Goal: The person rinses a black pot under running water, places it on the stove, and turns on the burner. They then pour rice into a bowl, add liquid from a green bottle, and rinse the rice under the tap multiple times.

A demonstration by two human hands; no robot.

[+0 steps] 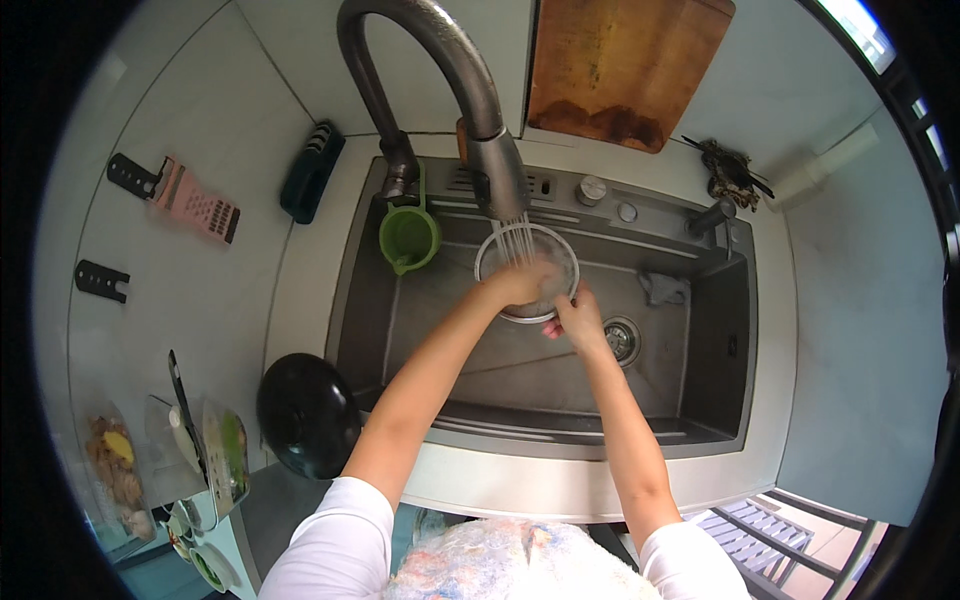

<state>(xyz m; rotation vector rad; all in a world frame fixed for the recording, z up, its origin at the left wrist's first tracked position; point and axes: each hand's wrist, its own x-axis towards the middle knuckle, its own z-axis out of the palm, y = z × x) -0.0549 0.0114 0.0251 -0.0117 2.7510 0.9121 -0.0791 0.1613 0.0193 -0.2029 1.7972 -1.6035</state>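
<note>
A round metal-rimmed bowl is over the sink basin, under several streams of water from the spray head. Cloudy, pale contents show inside it, too blurred to name. My left hand reaches over the near left rim into the bowl; its fingers are blurred in the water. On the near right side, my right hand grips the rim, thumb above and fingertips below.
The dark sink has a drain and a grey cloth on the right. A green strainer hangs at back left. A black domed lid sits beside the sink's left edge. A wooden cutting board leans behind.
</note>
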